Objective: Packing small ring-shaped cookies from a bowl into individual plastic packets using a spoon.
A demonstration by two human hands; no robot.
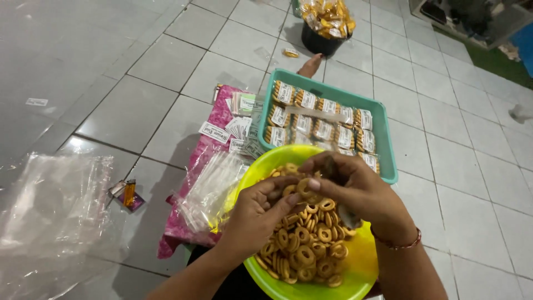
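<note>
Grey tiled floor, glossy under indoor light, seen from above. Both hands meeting over a lime-green bowl at the floor's near edge. Left hand curled, thumb and fingertips closed narrowly around a small stack of golden ring-shaped biscuits. Right hand arched above, fingers bent and pinching the same stack from the other side, thumb tip pressed against the top ring; something clear, perhaps a small bag, partly hidden beneath the palm, too blurred to tell. Red bead bracelet on the right wrist. Heap of loose ring biscuits filling the bowl just below the fingers.

Beyond the bowl, touching its far rim, a teal plastic tray packed with rows of bagged, labelled biscuit stacks. Left of the bowl, a pile of empty clear plastic bags lying on a pink patterned cloth; further along the cloth, near the tray's left wall, a scatter of small white paper labels. Well apart to the left, an orange lighter on the tiles beside a large crumpled clear plastic sheet at the floor's near-left corner. Toward the far edge, a dark bucket heaped with filled packets, a bare foot just in front of it, one stray packet nearby.
</note>
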